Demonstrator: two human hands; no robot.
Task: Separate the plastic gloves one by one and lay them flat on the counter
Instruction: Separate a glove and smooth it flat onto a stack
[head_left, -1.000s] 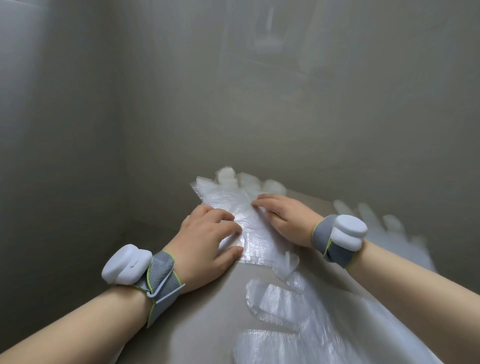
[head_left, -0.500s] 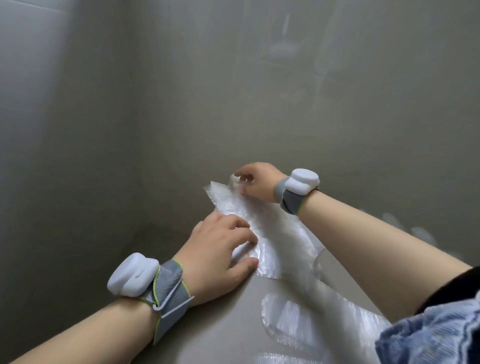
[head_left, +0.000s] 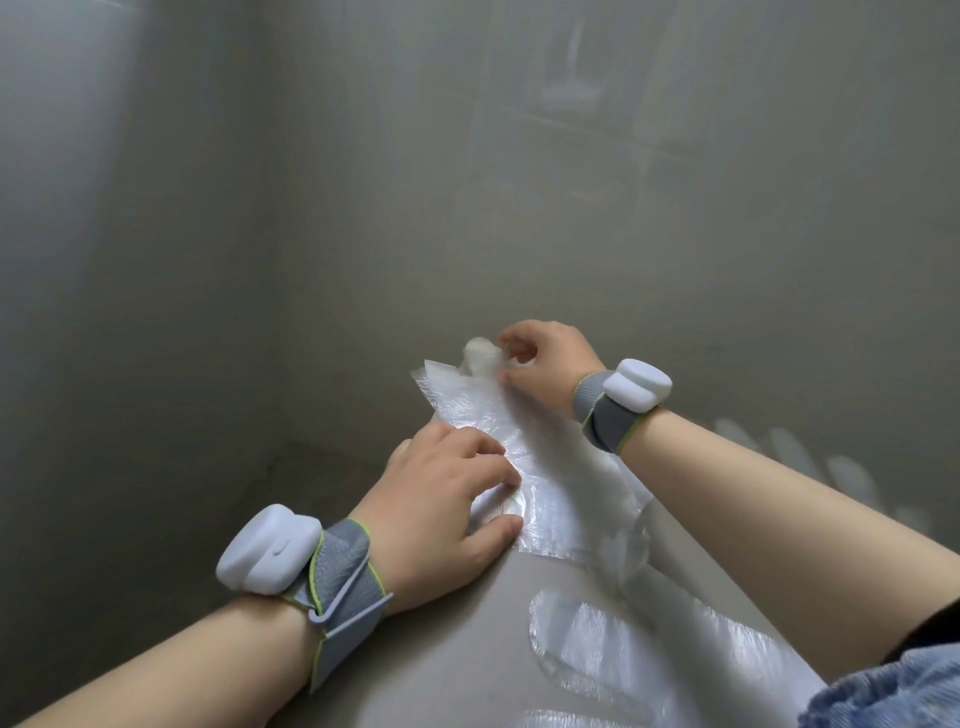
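A stack of clear plastic gloves (head_left: 467, 402) lies on the grey counter (head_left: 457, 649) near the back wall. My left hand (head_left: 441, 512) presses down on the near end of the stack with curled fingers. My right hand (head_left: 543, 366) is at the far end, its fingertips pinched on the top glove's finger tips (head_left: 480, 356), which are bunched and lifted. A separated glove (head_left: 597, 654) lies flat on the counter nearer to me, on the right.
Grey walls close in on the left and behind the counter. More flat gloves (head_left: 810, 457) show faintly beyond my right forearm. A blue sleeve (head_left: 893, 691) fills the lower right corner. Bare counter lies in front of my left wrist.
My right hand moved from the middle of the stack to its far end and pinched the top glove's fingers. My left hand stayed pressed on the stack.
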